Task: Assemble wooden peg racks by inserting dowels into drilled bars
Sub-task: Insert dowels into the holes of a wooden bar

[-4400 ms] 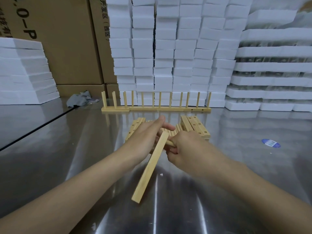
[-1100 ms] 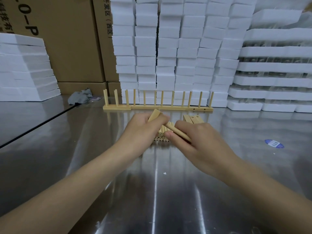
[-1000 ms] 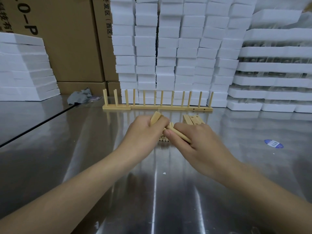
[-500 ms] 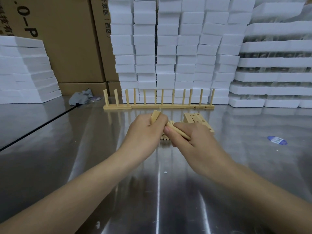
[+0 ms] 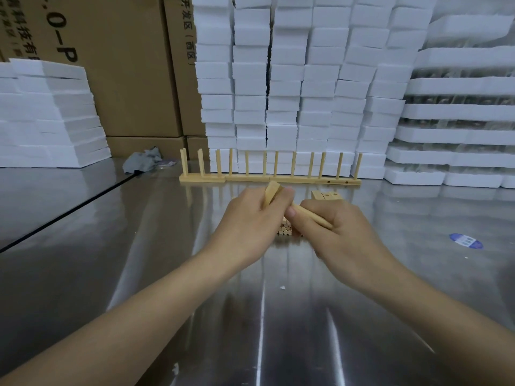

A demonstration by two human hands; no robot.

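My left hand grips a drilled wooden bar; only the bar's upper end shows above the fist. My right hand pinches a dowel that points up-left toward the bar, its tip meeting the bar at my left fingers. Below the hands lies a pile of loose dowels, seen end-on. More drilled bars lie just behind my right hand. Assembled peg racks stand in a row farther back, with upright dowels.
The work surface is a shiny steel table with a dark seam at the left. Stacks of white foam blocks and cardboard boxes wall off the back. A grey rag and a blue sticker lie on the table.
The long bar that my left hand held tilted toward me is now upright in the fist. My right hand has taken a dowel and brought it to the bar; both hands have stayed nearly still in the last second.
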